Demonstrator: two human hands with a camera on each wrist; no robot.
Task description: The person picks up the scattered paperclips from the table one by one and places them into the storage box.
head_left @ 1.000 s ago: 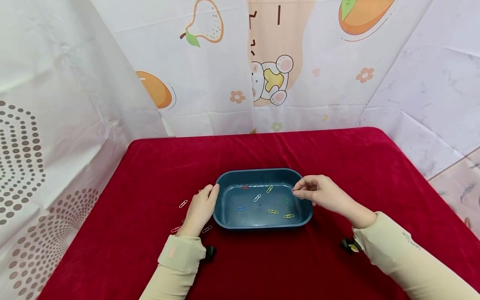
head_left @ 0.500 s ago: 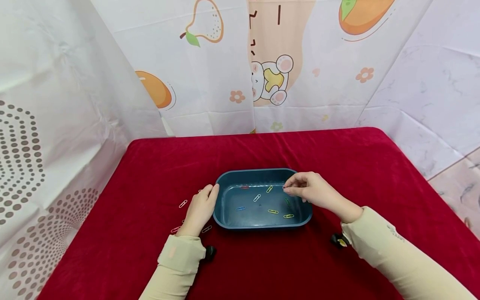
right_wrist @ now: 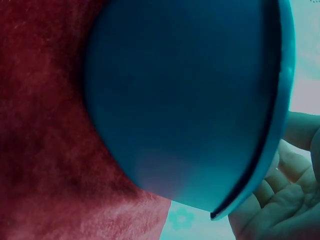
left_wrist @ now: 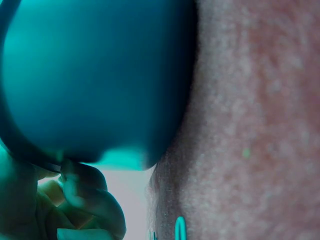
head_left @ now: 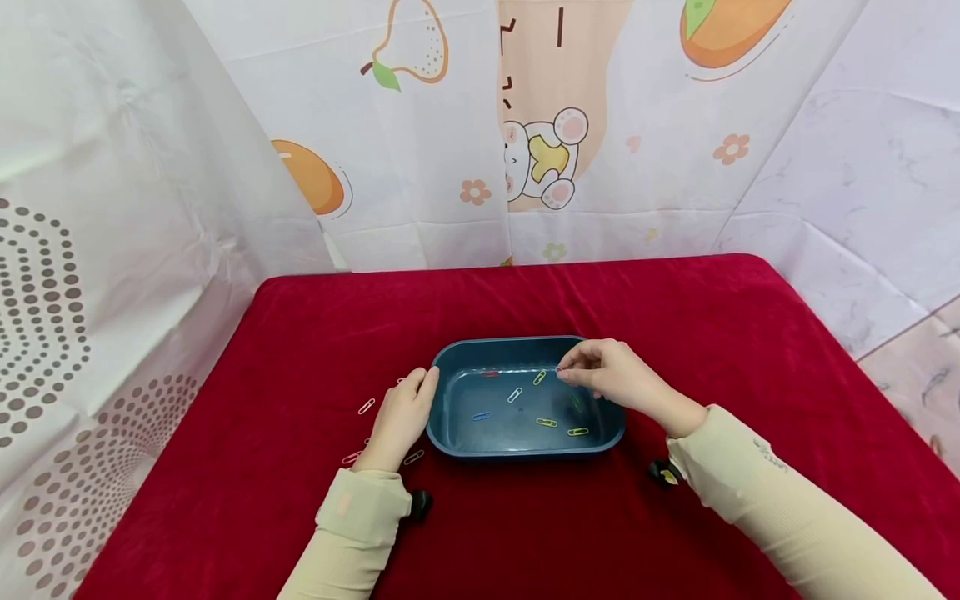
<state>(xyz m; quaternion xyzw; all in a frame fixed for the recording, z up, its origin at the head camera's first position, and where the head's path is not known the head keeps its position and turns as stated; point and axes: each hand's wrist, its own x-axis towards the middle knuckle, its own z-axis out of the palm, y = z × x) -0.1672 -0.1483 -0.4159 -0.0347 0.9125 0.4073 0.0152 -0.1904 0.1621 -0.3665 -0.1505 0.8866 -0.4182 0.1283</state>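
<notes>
A dark blue tray point(head_left: 517, 454) stands on the red cloth with several paper clips inside: red point(head_left: 490, 374), white point(head_left: 514, 395), blue point(head_left: 481, 416), yellow point(head_left: 547, 422) and a green one point(head_left: 576, 403). My left hand point(head_left: 397, 421) holds the tray's left end, and the left wrist view shows its curled fingers point(left_wrist: 85, 182) against the rim. Over the tray's right side, thumb and forefinger of my right hand point(head_left: 622, 382) pinch together with a tiny reddish thing point(head_left: 559, 369) at their tips, mostly hidden. The right wrist view has that hand point(right_wrist: 287, 192) beyond the tray wall.
Left of the tray lie several loose paper clips point(head_left: 367, 407), some partly hidden by the left hand; a white one point(head_left: 414, 457) is close to the tray's lower left corner. Red cloth point(head_left: 525, 533) covers the table, with a printed curtain point(head_left: 420, 167) behind.
My right hand has moved left over the tray from its right rim, fingertips still pinched. The left hand and the tray have stayed in place.
</notes>
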